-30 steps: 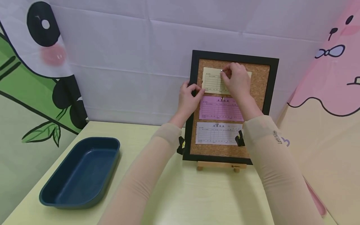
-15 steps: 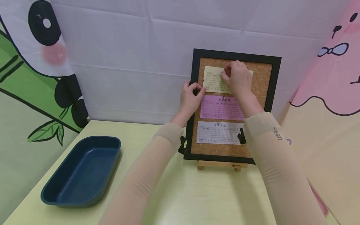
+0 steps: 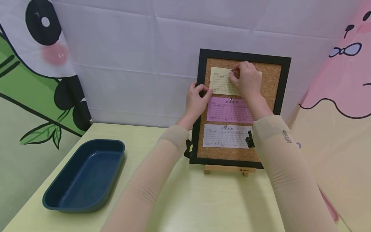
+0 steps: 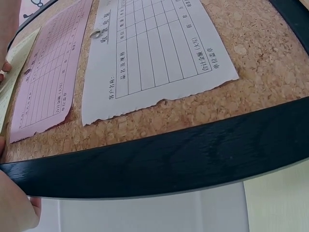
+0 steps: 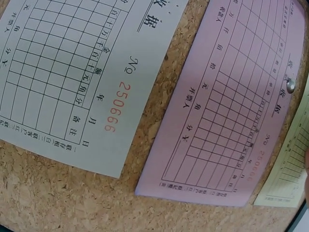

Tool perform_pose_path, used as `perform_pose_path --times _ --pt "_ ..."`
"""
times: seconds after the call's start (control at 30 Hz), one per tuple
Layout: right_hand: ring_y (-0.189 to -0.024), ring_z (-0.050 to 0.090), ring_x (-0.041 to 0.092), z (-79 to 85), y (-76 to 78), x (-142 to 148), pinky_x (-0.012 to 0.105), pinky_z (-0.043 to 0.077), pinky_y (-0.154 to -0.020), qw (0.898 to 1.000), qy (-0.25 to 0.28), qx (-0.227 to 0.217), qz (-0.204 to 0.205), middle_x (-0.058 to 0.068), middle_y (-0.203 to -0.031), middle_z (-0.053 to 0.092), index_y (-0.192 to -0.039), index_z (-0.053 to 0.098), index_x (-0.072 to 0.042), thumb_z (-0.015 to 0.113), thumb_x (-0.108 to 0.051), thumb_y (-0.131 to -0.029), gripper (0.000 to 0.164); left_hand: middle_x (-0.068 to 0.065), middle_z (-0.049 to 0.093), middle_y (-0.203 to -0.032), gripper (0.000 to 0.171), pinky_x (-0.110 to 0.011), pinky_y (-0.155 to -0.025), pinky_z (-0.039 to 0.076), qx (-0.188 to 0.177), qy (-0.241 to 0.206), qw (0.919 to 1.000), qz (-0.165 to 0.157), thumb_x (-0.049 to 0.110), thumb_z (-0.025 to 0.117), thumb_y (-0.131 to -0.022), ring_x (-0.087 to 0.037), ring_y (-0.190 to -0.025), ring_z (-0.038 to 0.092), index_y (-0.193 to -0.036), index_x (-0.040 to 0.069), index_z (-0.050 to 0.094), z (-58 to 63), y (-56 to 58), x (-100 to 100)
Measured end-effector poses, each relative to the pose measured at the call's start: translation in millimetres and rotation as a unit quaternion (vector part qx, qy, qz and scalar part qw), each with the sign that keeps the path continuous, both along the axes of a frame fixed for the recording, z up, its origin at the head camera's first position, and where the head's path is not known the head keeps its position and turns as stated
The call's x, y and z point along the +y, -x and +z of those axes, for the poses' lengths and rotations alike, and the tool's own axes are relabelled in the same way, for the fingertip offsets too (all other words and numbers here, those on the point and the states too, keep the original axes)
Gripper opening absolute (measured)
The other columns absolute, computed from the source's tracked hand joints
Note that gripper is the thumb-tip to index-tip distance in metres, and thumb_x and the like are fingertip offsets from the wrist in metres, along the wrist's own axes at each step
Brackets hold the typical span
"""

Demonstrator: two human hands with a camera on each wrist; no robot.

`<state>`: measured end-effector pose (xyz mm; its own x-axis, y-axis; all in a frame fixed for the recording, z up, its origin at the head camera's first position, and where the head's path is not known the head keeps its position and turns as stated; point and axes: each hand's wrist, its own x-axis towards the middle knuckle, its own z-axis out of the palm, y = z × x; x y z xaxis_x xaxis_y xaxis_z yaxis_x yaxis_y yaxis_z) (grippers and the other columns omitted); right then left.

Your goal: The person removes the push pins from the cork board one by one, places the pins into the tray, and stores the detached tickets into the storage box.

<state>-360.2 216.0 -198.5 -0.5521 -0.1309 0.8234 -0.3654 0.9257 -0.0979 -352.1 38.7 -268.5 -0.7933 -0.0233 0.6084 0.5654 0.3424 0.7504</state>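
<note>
Oblong yellow paper slip [image 3: 221,81] lies crosswise under my right hand [image 3: 249,80], can't tell whether it's pinching anything; left hand [image 3: 197,99] grips rectangular black wooden frame [image 4: 159,153].

"No 250666" marks white slip [image 5: 72,82] and pink slip [image 5: 217,106]; "LetsSlim", right sleeve [image 3: 285,161].

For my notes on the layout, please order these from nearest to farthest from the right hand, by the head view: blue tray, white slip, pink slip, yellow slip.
1. Yellow slip: top of the corkboard, behind the right hand.
2. Pink slip: just below the yellow one.
3. White slip: lowest of the three.
4. Blue tray: on the table, far left.
</note>
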Motion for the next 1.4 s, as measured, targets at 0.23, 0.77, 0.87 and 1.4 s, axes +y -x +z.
perform_pose_path --times 0.23,0.77,0.87,1.4 --pt "-0.079 0.054 0.028 -1.2 -0.8 -0.7 0.041 0.043 -0.062 1.000 0.006 0.001 0.006 0.014 -0.086 0.059 -0.094 0.062 -0.002 0.057 -0.022 -0.092 0.021 -0.013 0.044 -0.137 0.020 -0.040 -0.108 0.033 -0.011 0.008 0.9999 0.002 0.028 0.064 -0.091 -0.029 -0.129 0.041 -0.083 0.010 0.064 0.2 -1.8 -1.1" --pt "-0.078 0.055 0.027 -0.9 -2.3 -0.5 0.039 0.041 -0.061 1.000 0.020 0.004 0.014 0.014 -0.086 0.059 -0.095 0.062 -0.002 0.057 -0.020 -0.092 0.019 -0.013 0.044 -0.137 0.020 -0.040 -0.108 0.033 -0.019 0.015 0.9997 0.005 0.029 0.063 -0.091 -0.029 -0.130 0.040 -0.084 0.011 0.064 2.2 -2.7 -0.9" --pt "-0.076 0.053 0.026 -0.6 -3.1 -0.2 0.037 0.037 -0.061 0.999 0.032 -0.002 0.017 0.014 -0.086 0.058 -0.095 0.062 -0.002 0.056 -0.020 -0.092 0.019 -0.014 0.043 -0.138 0.020 -0.040 -0.108 0.032 -0.019 0.018 0.9996 0.007 0.029 0.063 -0.091 -0.029 -0.131 0.039 -0.084 0.011 0.064 2.0 -2.3 -1.1" --pt "-0.076 0.050 0.025 2.3 -14.0 8.5 0.034 0.036 -0.065 0.998 0.048 -0.023 0.031 0.015 -0.089 0.056 -0.097 0.062 0.000 0.055 -0.019 -0.092 0.021 -0.009 0.045 -0.134 0.021 -0.038 -0.101 0.033 -0.017 0.015 0.9979 0.060 0.028 0.066 -0.088 -0.025 -0.124 0.037 -0.081 0.008 0.071 17.0 -17.6 -4.5"
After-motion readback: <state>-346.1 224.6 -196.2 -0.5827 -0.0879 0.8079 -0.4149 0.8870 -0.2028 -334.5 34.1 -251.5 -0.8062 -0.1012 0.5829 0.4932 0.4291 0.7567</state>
